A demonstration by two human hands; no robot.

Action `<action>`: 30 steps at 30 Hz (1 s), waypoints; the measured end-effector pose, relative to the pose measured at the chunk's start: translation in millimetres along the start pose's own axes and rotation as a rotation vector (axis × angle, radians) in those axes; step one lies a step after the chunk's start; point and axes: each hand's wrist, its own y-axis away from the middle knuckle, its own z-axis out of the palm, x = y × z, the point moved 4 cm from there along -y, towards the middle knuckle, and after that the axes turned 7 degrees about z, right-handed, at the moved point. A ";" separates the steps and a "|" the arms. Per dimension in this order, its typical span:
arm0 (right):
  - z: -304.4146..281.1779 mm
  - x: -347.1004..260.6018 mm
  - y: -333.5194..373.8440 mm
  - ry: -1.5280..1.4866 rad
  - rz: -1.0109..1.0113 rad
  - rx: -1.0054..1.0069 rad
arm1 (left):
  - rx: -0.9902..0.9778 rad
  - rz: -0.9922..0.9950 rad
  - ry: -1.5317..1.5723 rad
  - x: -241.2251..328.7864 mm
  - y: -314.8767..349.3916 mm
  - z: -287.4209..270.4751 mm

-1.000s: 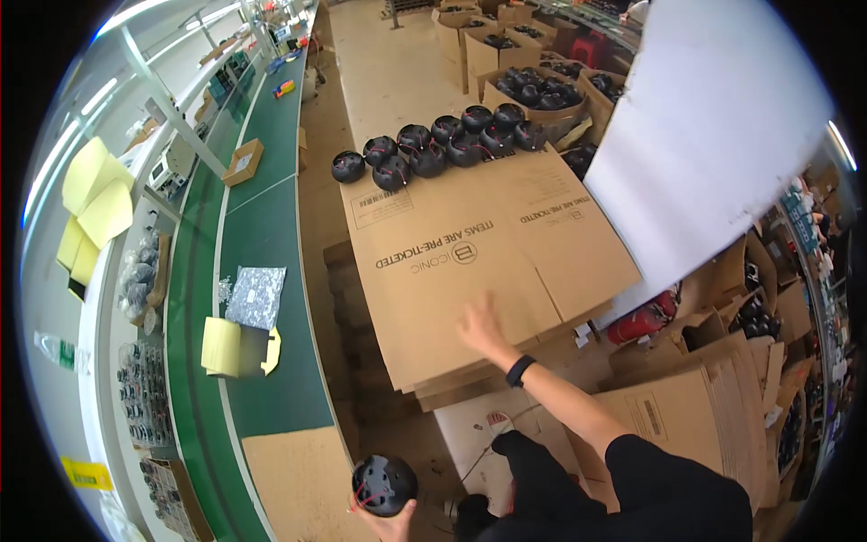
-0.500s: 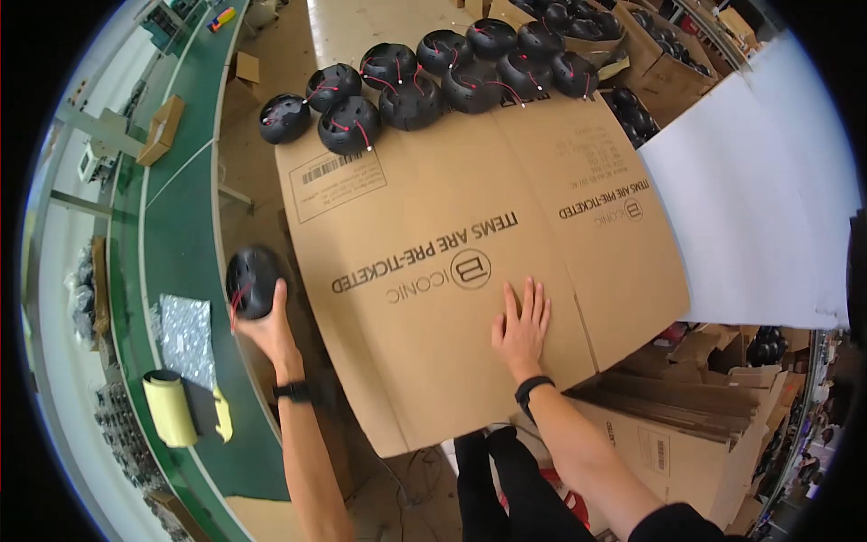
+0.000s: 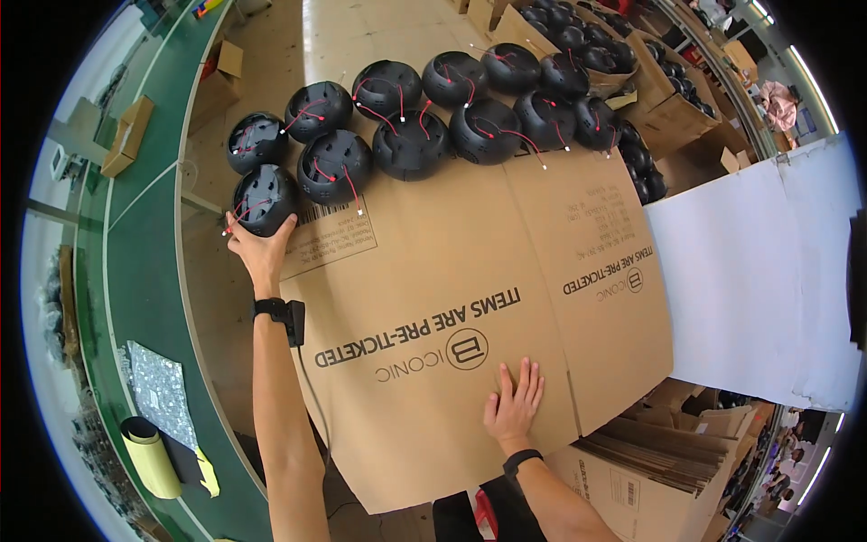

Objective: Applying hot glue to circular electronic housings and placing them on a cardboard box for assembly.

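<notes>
My left hand [image 3: 260, 255] grips the near side of a round black plastic shell [image 3: 265, 194] with red wires, thumb on its right and fingers on its left. This shell is at the far left corner of a large flat cardboard sheet [image 3: 433, 271], close beside another shell [image 3: 336, 163]. Two staggered rows of such hollow shells, red wires trailing out with small white plugs, line the sheet's far edge; one shell [image 3: 411, 144] is in the middle. My right hand [image 3: 515, 405] lies flat on the near part of the cardboard, fingers stretched out, holding nothing.
On the left runs a green workbench [image 3: 149, 271] with a bubble-wrap bag [image 3: 163, 393], a yellow roll [image 3: 152, 461] and a small open carton [image 3: 129, 135]. A white panel [image 3: 750, 280] stands at the right. Cartons of black shells [image 3: 668, 99] are at the far right; folded cardboard [image 3: 659, 452] is stacked near right.
My left hand has carried the shell from beside the bench, away from me, to the left end of the rows. My right hand stays on the cardboard. The whole view has shifted.
</notes>
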 end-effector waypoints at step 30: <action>1.1 46.2 3.5 -0.250 -0.522 -0.401 | 0.220 -1.181 0.144 -148.4 965.3 -365.0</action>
